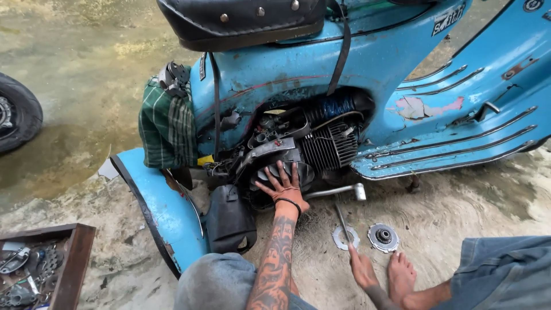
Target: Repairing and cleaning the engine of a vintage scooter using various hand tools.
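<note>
My left hand (282, 186), on a tattooed forearm with a black wristband, lies flat with fingers spread on the round dark flywheel (304, 170) of a blue scooter's (367, 63) exposed engine. My right hand (361, 268) rests low on the ground and grips a thin screwdriver (343, 221) whose shaft points up toward the engine. The shaft crosses a flat metal ring plate (338, 240) lying on the concrete. Beside that plate sits a round toothed metal part (383, 237). A silver kick lever (340, 190) sticks out just right of my left hand.
A detached blue side panel (158, 209) and a black cover (229, 221) lean by my left knee. A green checked cloth (166, 126) hangs at the scooter's rear. A wooden tool box (77, 255) sits lower left, a tyre (17, 115) at far left. My bare foot (400, 275) rests by my right hand.
</note>
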